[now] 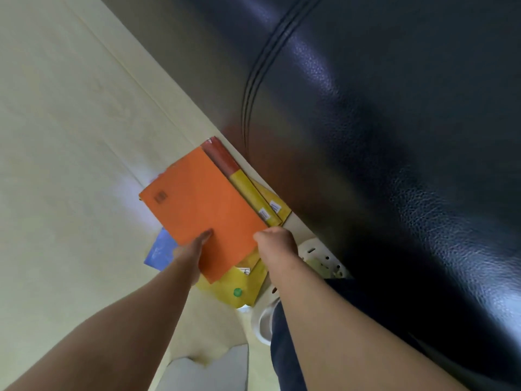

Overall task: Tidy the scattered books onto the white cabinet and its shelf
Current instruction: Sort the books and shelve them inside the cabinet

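- Forearms enter from the bottom edge, both reaching down to a pile (225, 221) of books low beside a black sofa (394, 136).
- Left hand (191, 246): thumb lies flat on top of the orange book (197, 207), and the fingers go under its near edge, out of sight. It holds that book.
- Right hand (277, 241): fingers curl tight at the near right corner of the pile and seem to grip it. Fingertips are hidden, so I can't tell which book they catch.
- Orange book is on top. Under it are a red-and-yellow book (234, 176), another yellow book (277, 206) nearer the sofa, and a yellow book with a green dot (239, 289) sticking out toward the person.
- Blue book (162, 249) pokes out under the left wrist. Can't tell if it is part of the pile or loose on the floor (70, 136).
- Can't tell if the pile is lifted or resting on the floor.
- White shoe (321, 258) is just right of the pile, with a dark trouser leg (284, 348) below it.
- Progress, as a judgement: early to middle. Several books are gathered and in hand, but none is placed.
- White cabinet and its shelf are not in view, so I can't say what is already on them.
- Left to do: lift the pile, carry it to the cabinet, set the books down, and pick up any others out of frame.
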`<state>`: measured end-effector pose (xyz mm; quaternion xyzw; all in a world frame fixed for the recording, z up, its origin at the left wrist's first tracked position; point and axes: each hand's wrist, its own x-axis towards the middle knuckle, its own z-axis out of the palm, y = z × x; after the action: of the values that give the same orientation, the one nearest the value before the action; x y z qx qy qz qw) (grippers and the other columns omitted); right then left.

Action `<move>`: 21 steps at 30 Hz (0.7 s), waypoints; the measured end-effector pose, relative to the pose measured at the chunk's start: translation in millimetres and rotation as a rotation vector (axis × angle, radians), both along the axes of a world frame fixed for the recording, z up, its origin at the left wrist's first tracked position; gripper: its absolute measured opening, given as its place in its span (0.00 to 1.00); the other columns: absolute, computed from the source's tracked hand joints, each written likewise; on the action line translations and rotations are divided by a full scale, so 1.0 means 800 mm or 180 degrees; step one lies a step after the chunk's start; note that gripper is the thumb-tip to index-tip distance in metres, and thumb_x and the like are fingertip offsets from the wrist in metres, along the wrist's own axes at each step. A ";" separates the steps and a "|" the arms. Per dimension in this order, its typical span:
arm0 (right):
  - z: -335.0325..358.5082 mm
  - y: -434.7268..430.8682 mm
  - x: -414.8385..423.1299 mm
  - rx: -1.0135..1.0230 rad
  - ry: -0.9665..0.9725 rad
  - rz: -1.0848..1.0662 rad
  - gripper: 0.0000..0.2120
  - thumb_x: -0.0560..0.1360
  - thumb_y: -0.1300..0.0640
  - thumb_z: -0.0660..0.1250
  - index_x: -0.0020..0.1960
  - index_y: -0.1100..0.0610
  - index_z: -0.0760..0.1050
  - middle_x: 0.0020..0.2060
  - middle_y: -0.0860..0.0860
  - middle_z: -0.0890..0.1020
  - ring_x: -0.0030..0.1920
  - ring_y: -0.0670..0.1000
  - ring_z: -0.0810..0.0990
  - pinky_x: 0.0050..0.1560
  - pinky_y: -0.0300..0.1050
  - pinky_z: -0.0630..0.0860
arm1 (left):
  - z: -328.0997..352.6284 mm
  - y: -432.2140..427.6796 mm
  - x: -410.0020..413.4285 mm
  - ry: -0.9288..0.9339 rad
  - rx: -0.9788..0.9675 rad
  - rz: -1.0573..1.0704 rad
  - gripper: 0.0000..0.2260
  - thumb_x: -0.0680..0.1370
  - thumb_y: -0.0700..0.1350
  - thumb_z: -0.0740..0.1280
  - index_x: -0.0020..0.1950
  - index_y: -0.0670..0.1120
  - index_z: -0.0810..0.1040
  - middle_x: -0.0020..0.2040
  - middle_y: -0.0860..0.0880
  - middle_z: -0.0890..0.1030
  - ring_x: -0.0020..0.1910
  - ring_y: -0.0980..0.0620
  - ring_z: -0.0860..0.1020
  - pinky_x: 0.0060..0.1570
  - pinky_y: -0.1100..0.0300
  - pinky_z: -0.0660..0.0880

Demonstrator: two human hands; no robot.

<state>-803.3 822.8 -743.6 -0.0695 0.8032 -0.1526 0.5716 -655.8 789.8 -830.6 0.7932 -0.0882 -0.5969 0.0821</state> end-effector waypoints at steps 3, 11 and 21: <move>-0.005 0.002 -0.001 0.0097 -0.0093 -0.0124 0.06 0.75 0.62 0.59 0.42 0.59 0.75 0.37 0.53 0.76 0.43 0.55 0.73 0.44 0.45 0.70 | -0.017 0.001 -0.004 0.0089 -0.0055 0.0530 0.44 0.58 0.55 0.79 0.70 0.47 0.65 0.65 0.47 0.75 0.60 0.45 0.76 0.56 0.52 0.72; -0.019 0.003 0.002 0.0481 -0.0300 -0.0603 0.13 0.73 0.60 0.60 0.56 0.63 0.73 0.47 0.56 0.77 0.43 0.55 0.73 0.38 0.45 0.69 | 0.007 0.001 -0.039 0.0274 0.0062 0.0746 0.27 0.73 0.47 0.72 0.69 0.42 0.67 0.67 0.47 0.72 0.66 0.50 0.71 0.61 0.63 0.66; -0.020 0.004 -0.010 0.0401 -0.0522 -0.0748 0.14 0.76 0.61 0.61 0.60 0.65 0.73 0.46 0.59 0.79 0.41 0.52 0.74 0.35 0.41 0.71 | 0.006 -0.004 -0.042 0.0908 0.0107 0.1152 0.14 0.76 0.42 0.67 0.61 0.45 0.71 0.62 0.45 0.77 0.51 0.46 0.77 0.52 0.51 0.70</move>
<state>-811.3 826.0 -759.2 0.0736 0.7644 -0.1729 0.6167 -689.4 786.4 -826.1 0.7049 0.0780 -0.6800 0.1862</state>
